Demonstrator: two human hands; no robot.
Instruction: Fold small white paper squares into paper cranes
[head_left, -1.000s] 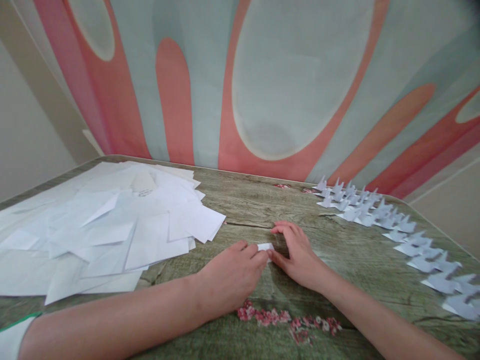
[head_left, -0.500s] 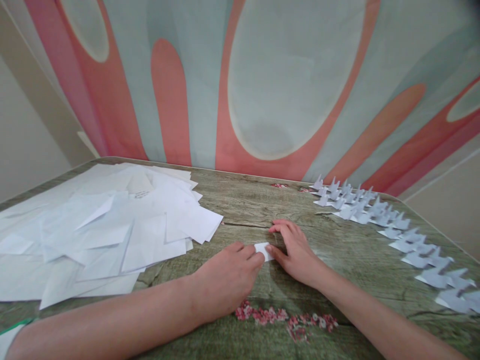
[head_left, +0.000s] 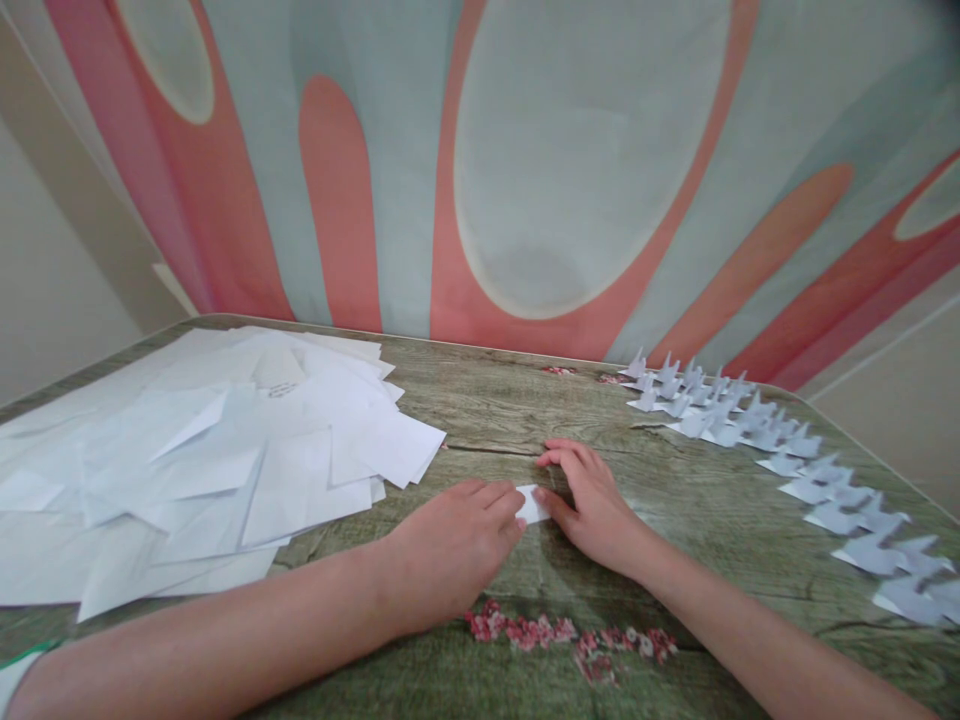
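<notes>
A small white piece of folded paper (head_left: 533, 505) lies on the wood-patterned table between my hands. My left hand (head_left: 457, 545) has its fingers curled over the paper's left end, hiding that part. From the other side, my right hand (head_left: 589, 505) presses the paper's right edge with the thumb. The right index and other fingers arch forward above the table, apart from the thumb. How the paper is folded underneath cannot be made out.
On the left spreads a large loose pile of white paper sheets (head_left: 300, 480). Several rows of small folded white paper figures (head_left: 757, 425) stand along the right side. Behind the wood-patterned table (head_left: 480, 390) rises a colourful wall (head_left: 405, 200).
My left fingers have shifted slightly over the paper, the knuckles now a little higher and further back. My right hand has stayed in place.
</notes>
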